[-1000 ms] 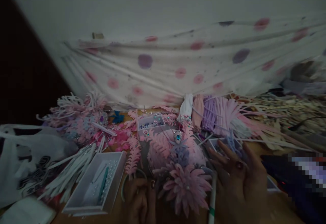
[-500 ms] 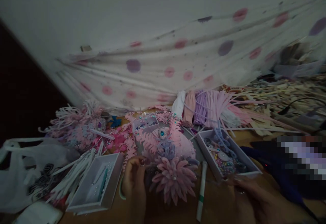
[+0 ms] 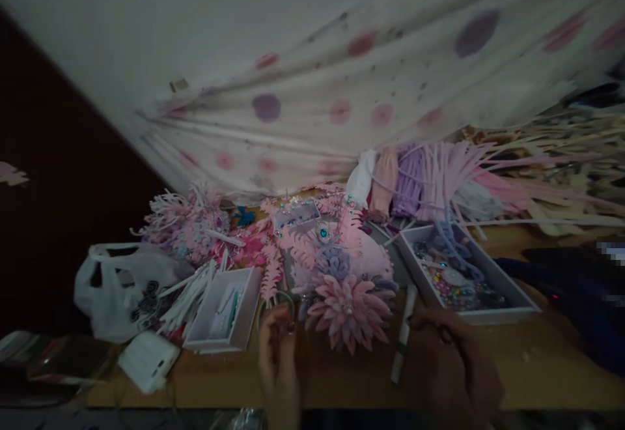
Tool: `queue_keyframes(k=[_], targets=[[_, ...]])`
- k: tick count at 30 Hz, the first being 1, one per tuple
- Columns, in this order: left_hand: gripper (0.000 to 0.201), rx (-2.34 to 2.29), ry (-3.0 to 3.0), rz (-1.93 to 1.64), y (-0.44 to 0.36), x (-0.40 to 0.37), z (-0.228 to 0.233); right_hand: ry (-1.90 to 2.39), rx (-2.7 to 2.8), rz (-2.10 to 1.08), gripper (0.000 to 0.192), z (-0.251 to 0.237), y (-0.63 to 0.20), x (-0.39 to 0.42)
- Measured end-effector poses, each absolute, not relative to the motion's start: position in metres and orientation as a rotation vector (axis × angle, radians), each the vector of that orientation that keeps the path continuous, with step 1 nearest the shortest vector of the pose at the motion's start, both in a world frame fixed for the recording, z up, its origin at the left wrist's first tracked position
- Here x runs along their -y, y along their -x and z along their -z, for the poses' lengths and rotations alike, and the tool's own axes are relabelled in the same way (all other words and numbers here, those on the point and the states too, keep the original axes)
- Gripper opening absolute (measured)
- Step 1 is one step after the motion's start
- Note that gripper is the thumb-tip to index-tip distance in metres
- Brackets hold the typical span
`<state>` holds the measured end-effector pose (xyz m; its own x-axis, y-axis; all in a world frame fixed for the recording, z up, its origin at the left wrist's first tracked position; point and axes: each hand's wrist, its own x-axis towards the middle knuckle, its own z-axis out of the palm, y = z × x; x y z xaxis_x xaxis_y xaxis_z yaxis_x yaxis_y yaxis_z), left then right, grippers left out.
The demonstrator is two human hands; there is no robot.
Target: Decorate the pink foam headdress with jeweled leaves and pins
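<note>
The left hand (image 3: 277, 352) is up at the near edge of the pink foam flower headpiece (image 3: 347, 309), its grip pinched on the piece's lower left rim by a thin hoop; what exactly the fingers clasp is too dim to tell. The right hand (image 3: 452, 358) hovers half-curled, holding nothing visible, just right of a white marker pen (image 3: 403, 335) whose long axis runs away from the person. A bead tray (image 3: 508, 306) lies beyond the right hand; bare worktop (image 3: 537, 365) opens to the right.
</note>
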<state>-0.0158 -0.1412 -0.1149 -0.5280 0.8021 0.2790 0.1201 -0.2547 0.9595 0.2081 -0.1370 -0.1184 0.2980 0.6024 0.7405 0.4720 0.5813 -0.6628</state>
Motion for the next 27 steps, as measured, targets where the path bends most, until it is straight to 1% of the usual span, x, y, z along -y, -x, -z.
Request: queue_keyframes(k=[2, 4, 6, 10, 12, 15, 18, 21, 25, 27], targets=[[0.021, -1.586, -1.615, -1.813, 0.008, 0.146, 0.091, 1.077, 1.271, -0.153, 0.018, 0.122, -0.205, 0.137], [0.028, -1.674, -2.056, -1.688, 0.0, 0.143, 0.067, 1.103, 1.229, -0.203, 0.017, 0.123, -0.201, 0.138], [0.028, -1.716, -2.235, -1.613, -0.007, 0.136, 0.052, 1.093, 1.213, -0.249, 0.017, 0.122, -0.2, 0.138], [0.019, -1.741, -2.229, -1.38, -0.015, 0.122, 0.05, 1.072, 1.19, -0.302, 0.019, 0.121, -0.202, 0.138], [0.023, -1.741, -2.242, -1.3, -0.015, 0.121, 0.059, 1.053, 1.201, -0.343, 0.019, 0.121, -0.203, 0.138], [0.036, -1.699, -2.274, -1.295, -0.012, 0.128, 0.072, 1.035, 1.195, -0.413, 0.019, 0.123, -0.206, 0.14], [0.045, -1.642, -2.272, -1.341, -0.011, 0.136, 0.08, 1.039, 1.189, -0.425, 0.019, 0.123, -0.206, 0.14], [0.047, -1.642, -2.216, -1.433, -0.011, 0.141, 0.083, 1.037, 1.2, -0.423, 0.018, 0.124, -0.203, 0.14], [0.038, -1.714, -2.088, -1.593, -0.009, 0.144, 0.091, 0.997, 1.184, -0.474, 0.018, 0.127, -0.199, 0.14], [0.031, -1.731, -1.789, -1.773, -0.004, 0.144, 0.099, 0.976, 1.162, -0.504, 0.016, 0.127, -0.199, 0.14]])
